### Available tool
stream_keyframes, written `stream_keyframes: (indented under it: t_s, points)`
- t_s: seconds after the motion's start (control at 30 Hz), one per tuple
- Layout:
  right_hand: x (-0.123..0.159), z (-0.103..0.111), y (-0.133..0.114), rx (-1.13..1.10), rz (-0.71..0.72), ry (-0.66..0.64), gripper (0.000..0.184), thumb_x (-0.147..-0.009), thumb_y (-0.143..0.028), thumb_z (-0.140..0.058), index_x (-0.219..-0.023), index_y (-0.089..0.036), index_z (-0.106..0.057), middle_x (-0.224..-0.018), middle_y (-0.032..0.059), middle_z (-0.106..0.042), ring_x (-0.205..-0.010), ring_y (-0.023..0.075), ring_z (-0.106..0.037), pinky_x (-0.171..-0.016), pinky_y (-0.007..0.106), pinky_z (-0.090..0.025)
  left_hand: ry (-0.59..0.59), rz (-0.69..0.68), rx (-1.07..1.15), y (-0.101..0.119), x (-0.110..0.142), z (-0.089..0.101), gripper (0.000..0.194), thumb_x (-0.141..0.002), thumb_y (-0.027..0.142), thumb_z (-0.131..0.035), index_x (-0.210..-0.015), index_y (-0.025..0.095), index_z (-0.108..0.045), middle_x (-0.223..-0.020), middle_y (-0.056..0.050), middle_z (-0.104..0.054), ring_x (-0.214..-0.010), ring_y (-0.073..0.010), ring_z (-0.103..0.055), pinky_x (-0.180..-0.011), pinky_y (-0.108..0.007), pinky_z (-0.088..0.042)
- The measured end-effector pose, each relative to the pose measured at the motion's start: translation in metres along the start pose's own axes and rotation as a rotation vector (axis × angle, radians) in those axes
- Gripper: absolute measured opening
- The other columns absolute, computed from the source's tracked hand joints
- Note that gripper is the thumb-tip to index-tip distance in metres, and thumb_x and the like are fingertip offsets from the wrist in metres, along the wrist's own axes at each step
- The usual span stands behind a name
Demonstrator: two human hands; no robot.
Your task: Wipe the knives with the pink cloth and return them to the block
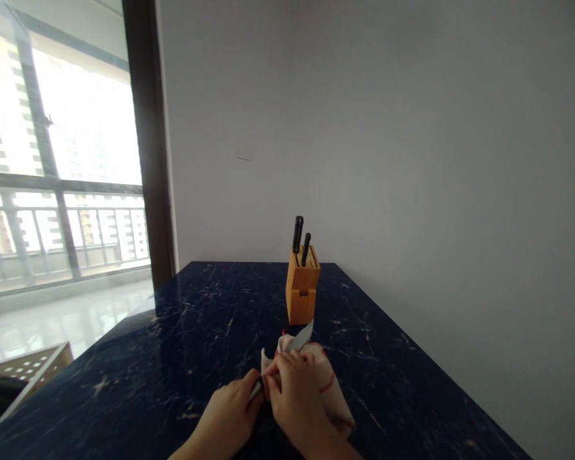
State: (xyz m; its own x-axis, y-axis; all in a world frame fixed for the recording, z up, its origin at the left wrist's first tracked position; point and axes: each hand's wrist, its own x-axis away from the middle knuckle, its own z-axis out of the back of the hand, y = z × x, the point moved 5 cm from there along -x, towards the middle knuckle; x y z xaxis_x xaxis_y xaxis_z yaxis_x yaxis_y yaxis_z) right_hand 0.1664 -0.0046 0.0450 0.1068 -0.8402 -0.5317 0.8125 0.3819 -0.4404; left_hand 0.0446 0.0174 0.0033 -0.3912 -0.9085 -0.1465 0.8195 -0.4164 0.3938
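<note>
My left hand (230, 407) is closed round the handle of a kitchen knife, low in the head view. The knife's bare blade (301, 337) slants up and to the right, its tip just in front of the wooden knife block (301, 305). Fingers of my right hand (295, 388) are pressed together over a white cloth with red edging (329, 387), against the blade near its handle. Part of the cloth hangs down to the right, under my right wrist. The fingertips and the lower blade are partly hidden.
Two black-handled knives (298, 234) stand in the block. All this is on a dark blue marbled table (211, 319). Grey walls (412, 160) rise behind and to the right. At the lower left is a chair (33, 374) with a perforated back, near a bright window (86, 128).
</note>
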Motion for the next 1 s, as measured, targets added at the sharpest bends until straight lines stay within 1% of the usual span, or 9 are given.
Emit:
stream_keyframes:
  t_s: [0.17,0.37,0.53,0.7,0.9,1.0]
  points:
    - [-0.0007,-0.0044,0.0017,0.065,-0.015,-0.028,0.014,-0.070,-0.008,-0.049,-0.070,-0.021,-0.055,-0.081,0.0027,-0.062,-0.083,0.0199,-0.053,-0.078,0.035,-0.030,0.001,-0.002,-0.001,0.0014,-0.0006,0.0009,0.020,-0.086,0.028,-0.037,-0.097,0.022,-0.053,-0.091,-0.005,-0.068,-0.087,-0.0191,-0.063,-0.075,-0.025,-0.043]
    - [0.0000,-0.0044,0.0051,0.022,-0.035,0.018,0.012,-0.074,-0.012,-0.048,-0.075,-0.022,-0.055,-0.082,0.0015,-0.062,-0.081,0.0191,-0.053,-0.075,0.034,-0.031,-0.025,-0.003,-0.025,0.0023,-0.0008,0.0008,0.020,-0.087,0.028,-0.036,-0.098,0.024,-0.052,-0.092,-0.004,-0.068,-0.088,-0.0193,-0.063,-0.075,-0.025,-0.043]
    - [-0.0008,-0.0052,0.0056,0.009,-0.030,-0.030,0.014,-0.068,-0.008,-0.051,-0.069,-0.021,-0.054,-0.078,-0.0003,-0.063,-0.081,0.0189,-0.054,-0.077,0.035,-0.029,-0.009,0.000,-0.022,0.0018,-0.0011,0.0016,0.019,-0.087,0.028,-0.037,-0.097,0.023,-0.053,-0.091,-0.004,-0.068,-0.087,-0.0190,-0.063,-0.073,-0.025,-0.042]
    - [-0.0009,-0.0026,0.0043,-0.042,-0.026,0.024,0.012,-0.075,-0.012,-0.049,-0.074,-0.022,-0.054,-0.080,-0.0011,-0.062,-0.081,0.0179,-0.053,-0.078,0.034,-0.028,0.004,-0.017,-0.010,0.0019,-0.0016,0.0014,0.019,-0.087,0.027,-0.037,-0.097,0.023,-0.053,-0.091,-0.003,-0.069,-0.086,-0.0192,-0.064,-0.072,-0.025,-0.043]
    - [0.0001,-0.0045,0.0032,0.013,0.001,-0.024,0.014,-0.071,-0.008,-0.049,-0.070,-0.021,-0.053,-0.079,0.0002,-0.062,-0.082,0.0191,-0.052,-0.078,0.035,-0.028,0.029,-0.011,-0.001,-0.0010,-0.0015,-0.0005,0.020,-0.087,0.027,-0.038,-0.096,0.021,-0.054,-0.091,-0.005,-0.069,-0.088,-0.0197,-0.063,-0.074,-0.025,-0.043]
    - [-0.0008,-0.0037,0.0024,0.005,0.007,-0.004,0.014,-0.074,-0.010,-0.047,-0.072,-0.022,-0.054,-0.080,-0.0001,-0.062,-0.082,0.0187,-0.052,-0.079,0.036,-0.028,0.023,-0.020,0.011,-0.0006,-0.0019,-0.0008,0.020,-0.087,0.027,-0.038,-0.096,0.022,-0.054,-0.089,-0.004,-0.069,-0.086,-0.0192,-0.064,-0.072,-0.025,-0.043]
